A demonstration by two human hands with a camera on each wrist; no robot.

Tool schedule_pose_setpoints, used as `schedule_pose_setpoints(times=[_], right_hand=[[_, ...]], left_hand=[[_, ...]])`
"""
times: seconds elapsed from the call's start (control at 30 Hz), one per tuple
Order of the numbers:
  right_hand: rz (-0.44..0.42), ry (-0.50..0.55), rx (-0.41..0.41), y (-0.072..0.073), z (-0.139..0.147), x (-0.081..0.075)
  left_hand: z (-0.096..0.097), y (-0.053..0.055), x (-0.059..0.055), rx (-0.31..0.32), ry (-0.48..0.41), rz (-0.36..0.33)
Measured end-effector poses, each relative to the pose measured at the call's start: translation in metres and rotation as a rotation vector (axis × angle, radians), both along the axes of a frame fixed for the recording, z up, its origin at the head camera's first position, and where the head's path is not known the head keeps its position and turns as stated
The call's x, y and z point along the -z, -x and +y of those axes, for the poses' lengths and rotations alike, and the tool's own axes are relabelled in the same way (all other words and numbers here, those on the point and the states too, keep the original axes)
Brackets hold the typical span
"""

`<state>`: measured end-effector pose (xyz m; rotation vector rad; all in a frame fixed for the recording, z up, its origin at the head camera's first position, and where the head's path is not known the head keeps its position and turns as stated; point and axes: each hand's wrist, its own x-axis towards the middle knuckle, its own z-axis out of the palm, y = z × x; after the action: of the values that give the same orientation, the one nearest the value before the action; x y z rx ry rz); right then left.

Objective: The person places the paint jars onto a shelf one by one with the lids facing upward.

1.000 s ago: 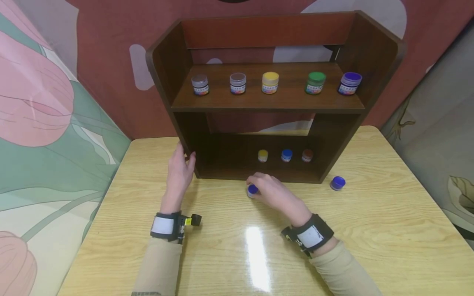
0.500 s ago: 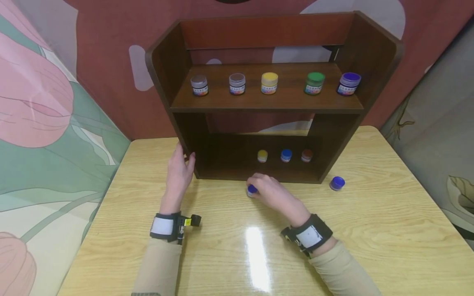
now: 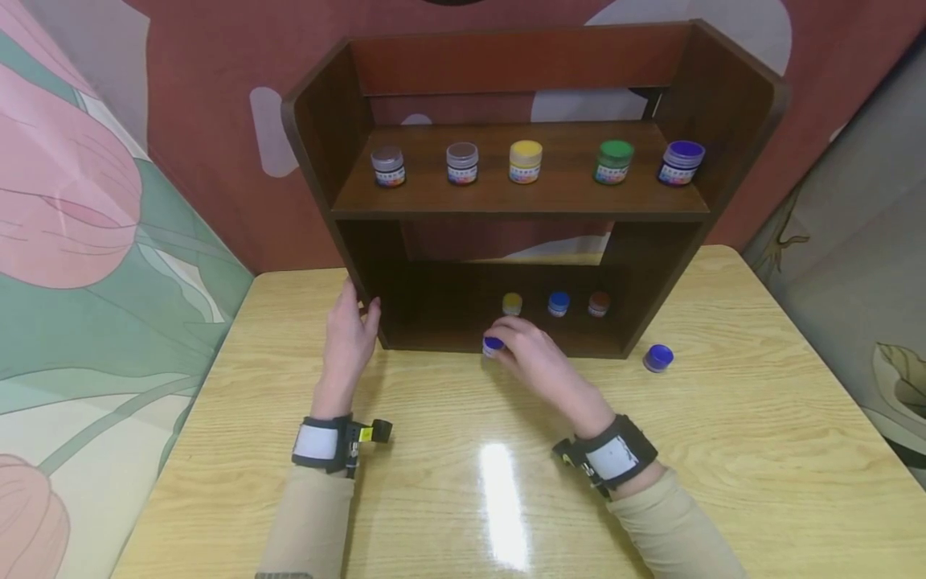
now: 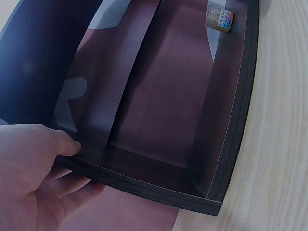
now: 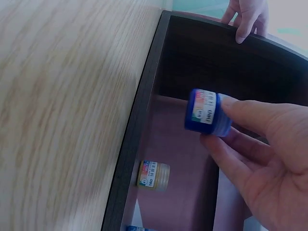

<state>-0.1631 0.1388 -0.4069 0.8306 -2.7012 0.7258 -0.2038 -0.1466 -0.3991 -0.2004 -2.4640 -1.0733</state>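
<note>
My right hand (image 3: 538,366) pinches a small dark blue paint jar (image 5: 202,111) by its lid, between thumb and fingers. In the head view the jar is at the front edge of the lower shelf, partly hidden by the fingers. My left hand (image 3: 346,342) holds the left side panel of the dark brown wooden shelf unit (image 3: 521,215). Its thumb lies on the inner face, the fingers outside, as the left wrist view shows. Along the lower shelf stand a yellow jar (image 3: 512,304), a blue jar (image 3: 559,303) and a brown jar (image 3: 598,304).
On the upper shelf sit several larger jars, among them a yellow one (image 3: 526,162), a green one (image 3: 614,162) and a violet-blue one (image 3: 681,163). Another blue jar (image 3: 658,359) is on the wooden table (image 3: 419,474) right of the unit. Patterned cloth (image 3: 202,145) hangs behind.
My right hand has lifted the dark blue jar off the table and brought it forward to the lower shelf's front edge. The left hand stays on the side panel.
</note>
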Motion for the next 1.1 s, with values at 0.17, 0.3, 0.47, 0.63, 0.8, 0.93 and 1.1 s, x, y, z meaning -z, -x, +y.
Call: schedule_pose_setpoints(times=[0.17, 0.3, 0.47, 0.63, 0.8, 0.93, 1.1], right_hand=[[0.030, 0.038, 0.004, 0.003, 0.004, -0.001], [0.050, 0.050, 0.015, 0.006, 0.008, -0.002], [0.050, 0.063, 0.032, 0.011, 0.015, -0.003], [0.036, 0.086, 0.040, 0.014, 0.018, -0.001], [0.036, 0.093, 0.036, 0.016, 0.017, 0.002], [0.048, 0.087, 0.035, 0.017, 0.016, 0.003], [0.048, 0.083, 0.031, 0.021, 0.013, 0.002]], left_hand=[[0.000, 0.001, -0.001, 0.002, 0.000, 0.009], [0.001, 0.001, -0.002, 0.002, 0.001, 0.015], [0.003, 0.002, -0.004, 0.006, 0.005, 0.026], [0.004, 0.002, -0.004, 0.007, 0.001, 0.033], [0.003, 0.003, -0.002, 0.001, 0.000, 0.020], [0.002, 0.002, -0.001, 0.000, -0.009, 0.012], [0.001, 0.001, -0.001, -0.001, -0.020, 0.006]])
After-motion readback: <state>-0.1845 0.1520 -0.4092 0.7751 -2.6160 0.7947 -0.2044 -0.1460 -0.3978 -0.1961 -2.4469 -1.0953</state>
